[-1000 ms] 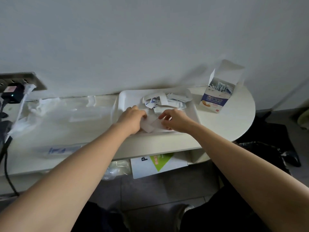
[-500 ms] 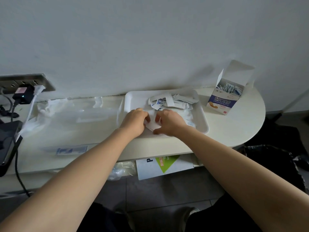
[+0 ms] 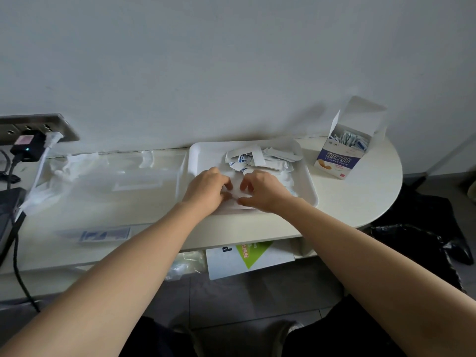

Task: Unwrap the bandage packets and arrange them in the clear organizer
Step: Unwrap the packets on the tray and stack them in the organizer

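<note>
Now both hands are together over the near part of the white tray [image 3: 312, 194], which lies on the pale table [image 3: 360, 202] close to the wall. The left hand [image 3: 207, 188] and the right hand [image 3: 262, 190] have the fingers curled, and they pinch between them one small white bandage packet [image 3: 235, 196], each hand on its own side; the right thumb lies along the lower edge of it. If the packet is already torn, I cannot tell. Behind the hands, in the far part of the tray, there is a loose pile of wrappers [image 3: 260, 158], white with some blue print. Just right of the tray stands the bandage box [image 3: 340, 161] with its flap open and more packets visible inside. The clear organizer [image 3: 116, 176] lies on the table just left of the tray; it is transparent and its compartments are hard to see. Nearer to the front edge lies a flat blue-and-white packet [image 3: 103, 234], well apart from the hands.
</note>
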